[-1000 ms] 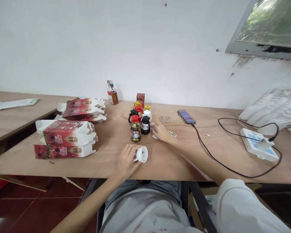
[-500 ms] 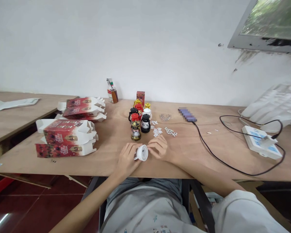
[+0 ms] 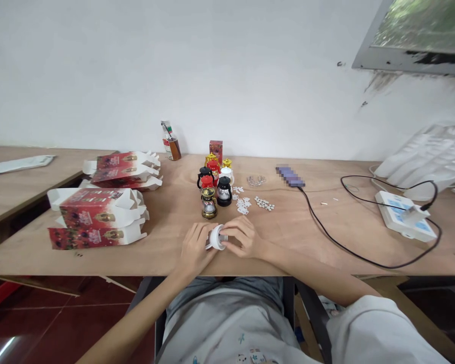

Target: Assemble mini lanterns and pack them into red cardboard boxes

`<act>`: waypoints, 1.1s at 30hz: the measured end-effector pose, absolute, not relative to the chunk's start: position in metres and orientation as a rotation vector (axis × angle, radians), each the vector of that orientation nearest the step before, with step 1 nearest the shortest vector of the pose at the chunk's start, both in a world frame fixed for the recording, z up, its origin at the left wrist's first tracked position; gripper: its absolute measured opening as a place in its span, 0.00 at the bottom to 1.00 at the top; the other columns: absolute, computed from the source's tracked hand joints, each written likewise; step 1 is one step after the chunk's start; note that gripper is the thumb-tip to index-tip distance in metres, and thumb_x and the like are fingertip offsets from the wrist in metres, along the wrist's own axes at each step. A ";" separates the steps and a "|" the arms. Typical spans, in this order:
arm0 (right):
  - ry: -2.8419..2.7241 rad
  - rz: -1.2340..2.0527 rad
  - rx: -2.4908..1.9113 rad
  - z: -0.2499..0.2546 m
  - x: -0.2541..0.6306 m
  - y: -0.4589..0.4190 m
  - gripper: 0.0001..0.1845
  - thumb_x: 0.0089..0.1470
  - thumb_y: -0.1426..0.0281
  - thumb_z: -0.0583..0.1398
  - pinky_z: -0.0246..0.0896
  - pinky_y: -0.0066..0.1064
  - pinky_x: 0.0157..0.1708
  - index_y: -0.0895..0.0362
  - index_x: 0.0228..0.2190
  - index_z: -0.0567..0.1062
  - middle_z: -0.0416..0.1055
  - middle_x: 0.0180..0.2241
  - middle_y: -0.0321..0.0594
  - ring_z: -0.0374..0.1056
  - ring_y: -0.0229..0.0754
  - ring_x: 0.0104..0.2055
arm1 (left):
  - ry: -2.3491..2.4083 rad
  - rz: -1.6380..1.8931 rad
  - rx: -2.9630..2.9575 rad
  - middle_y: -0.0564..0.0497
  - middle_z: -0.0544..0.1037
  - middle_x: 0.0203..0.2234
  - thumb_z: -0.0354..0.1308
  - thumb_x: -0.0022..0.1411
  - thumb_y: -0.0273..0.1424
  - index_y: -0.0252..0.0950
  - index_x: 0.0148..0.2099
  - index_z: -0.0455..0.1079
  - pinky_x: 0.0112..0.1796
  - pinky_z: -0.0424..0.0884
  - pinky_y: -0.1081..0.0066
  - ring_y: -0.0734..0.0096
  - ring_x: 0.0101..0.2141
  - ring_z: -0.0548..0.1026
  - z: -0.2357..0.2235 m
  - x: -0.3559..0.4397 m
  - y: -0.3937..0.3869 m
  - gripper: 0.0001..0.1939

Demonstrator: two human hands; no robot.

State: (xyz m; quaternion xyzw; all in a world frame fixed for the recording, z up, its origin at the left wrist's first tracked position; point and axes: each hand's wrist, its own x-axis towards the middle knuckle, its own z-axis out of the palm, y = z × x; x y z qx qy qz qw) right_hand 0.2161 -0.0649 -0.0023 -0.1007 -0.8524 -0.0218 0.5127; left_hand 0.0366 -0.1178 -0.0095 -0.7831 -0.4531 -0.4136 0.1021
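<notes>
My left hand (image 3: 194,248) is closed around a small white lantern (image 3: 215,237), tipped on its side with its round base turned to the right. My right hand (image 3: 246,237) has thumb and fingers pinched at that base; what lies between the fingertips is too small to make out. Just beyond the hands stand several little lanterns, among them a bronze-and-black one (image 3: 209,206), a black one (image 3: 224,192), a red one (image 3: 207,182) and a white one (image 3: 226,175). To their right lie white flat pieces (image 3: 243,205), round button cells (image 3: 264,203) and small metal parts (image 3: 256,180).
Printed red cartons (image 3: 98,215) lie piled on the left. At the back are a bottle of brown liquid (image 3: 172,147) and an upright red box (image 3: 216,150). A phone (image 3: 290,176) trails a black cable to a white power strip (image 3: 405,217), near stacked white trays (image 3: 420,156).
My right hand has moved left, bringing its fingertips to the lantern's open base. The left hand still holds the lantern. The whole view has shifted slightly.
</notes>
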 end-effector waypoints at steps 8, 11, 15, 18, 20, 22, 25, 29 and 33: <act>-2.094 0.019 -0.326 -0.003 0.217 -0.068 0.09 0.55 0.69 0.58 0.68 0.35 0.39 0.57 0.40 0.71 0.72 0.39 0.47 0.70 0.42 0.40 | -1.363 -1.205 -2.293 0.46 0.74 0.37 0.56 0.61 0.33 0.36 0.49 0.64 0.36 0.68 0.66 0.63 0.37 0.71 -0.011 0.036 -0.117 0.14; -2.093 0.033 -0.361 -0.005 0.215 -0.070 0.12 0.56 0.71 0.57 0.69 0.36 0.43 0.59 0.42 0.69 0.71 0.43 0.51 0.70 0.44 0.46 | -1.370 -1.196 -2.258 0.46 0.74 0.37 0.55 0.61 0.33 0.35 0.48 0.64 0.36 0.68 0.65 0.62 0.37 0.70 -0.013 0.036 -0.115 0.14; -2.093 -0.014 -0.314 -0.009 0.213 -0.068 0.11 0.56 0.74 0.56 0.70 0.37 0.45 0.59 0.42 0.69 0.71 0.45 0.53 0.70 0.44 0.49 | -1.416 -1.134 -2.199 0.45 0.74 0.37 0.55 0.61 0.33 0.34 0.48 0.64 0.36 0.67 0.64 0.61 0.37 0.69 -0.015 0.037 -0.114 0.14; -2.124 -0.058 -0.295 -0.013 0.213 -0.066 0.09 0.56 0.75 0.55 0.71 0.39 0.46 0.59 0.40 0.70 0.72 0.45 0.54 0.69 0.45 0.50 | -1.444 -1.088 -2.184 0.45 0.73 0.36 0.54 0.61 0.32 0.34 0.48 0.64 0.36 0.66 0.64 0.60 0.37 0.68 -0.017 0.037 -0.114 0.13; -2.148 -0.082 -0.288 -0.014 0.213 -0.064 0.08 0.56 0.76 0.55 0.71 0.39 0.47 0.59 0.38 0.71 0.72 0.46 0.55 0.69 0.46 0.51 | -1.456 -1.059 -2.172 0.45 0.73 0.35 0.53 0.61 0.32 0.34 0.47 0.65 0.35 0.66 0.64 0.60 0.36 0.68 -0.017 0.037 -0.115 0.12; -2.165 -0.108 -0.271 -0.014 0.213 -0.063 0.07 0.55 0.76 0.55 0.71 0.39 0.48 0.59 0.37 0.71 0.72 0.46 0.55 0.69 0.46 0.51 | -1.458 -1.045 -2.152 0.45 0.72 0.34 0.52 0.61 0.32 0.34 0.46 0.65 0.35 0.65 0.64 0.60 0.35 0.67 -0.018 0.038 -0.115 0.12; -2.173 -0.164 -0.244 -0.014 0.212 -0.060 0.07 0.56 0.77 0.55 0.73 0.39 0.47 0.58 0.36 0.71 0.73 0.46 0.54 0.69 0.46 0.51 | -1.449 -1.052 -2.119 0.46 0.72 0.34 0.52 0.62 0.31 0.34 0.47 0.65 0.34 0.65 0.64 0.60 0.35 0.67 -0.018 0.038 -0.115 0.11; -2.131 -0.268 -0.222 -0.014 0.210 -0.060 0.06 0.56 0.77 0.55 0.75 0.37 0.44 0.58 0.34 0.70 0.74 0.44 0.53 0.71 0.46 0.49 | -1.422 -1.058 -2.131 0.46 0.72 0.34 0.52 0.62 0.32 0.35 0.47 0.64 0.35 0.65 0.64 0.60 0.35 0.67 -0.019 0.038 -0.114 0.11; -2.045 -0.300 -0.210 -0.010 0.207 -0.063 0.07 0.54 0.79 0.56 0.75 0.34 0.42 0.60 0.36 0.70 0.75 0.40 0.54 0.73 0.45 0.45 | -1.399 -1.061 -2.115 0.46 0.72 0.34 0.52 0.62 0.32 0.34 0.49 0.64 0.35 0.65 0.64 0.60 0.35 0.67 -0.018 0.037 -0.115 0.13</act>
